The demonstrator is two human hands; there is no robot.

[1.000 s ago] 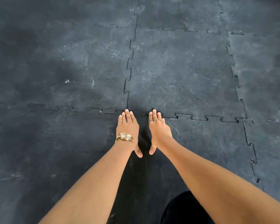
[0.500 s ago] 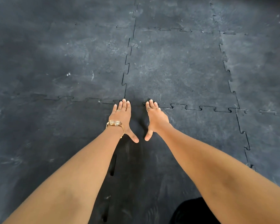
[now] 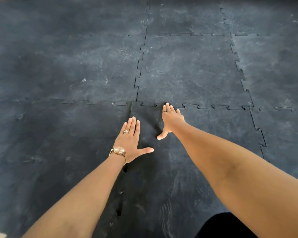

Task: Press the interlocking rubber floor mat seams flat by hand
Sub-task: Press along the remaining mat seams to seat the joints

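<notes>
Dark grey interlocking rubber mat tiles cover the floor. A toothed horizontal seam (image 3: 213, 107) runs across the middle, and a vertical seam (image 3: 138, 69) meets it from above. My left hand (image 3: 130, 141), with a ring and a gold watch, lies flat and open on the near vertical seam (image 3: 120, 200), thumb spread right. My right hand (image 3: 171, 120) lies flat with its fingertips at the horizontal seam and its thumb pointing down-left. Neither hand holds anything.
Another vertical seam (image 3: 243, 79) runs down the right side, and a far horizontal seam (image 3: 193, 34) crosses the top. Small gaps show in the near vertical seam below my left wrist. A dark clothed knee (image 3: 218, 227) sits at the bottom right.
My left hand has slid back toward me along the near vertical seam, away from the junction. My right hand stays with its fingertips at the horizontal seam.
</notes>
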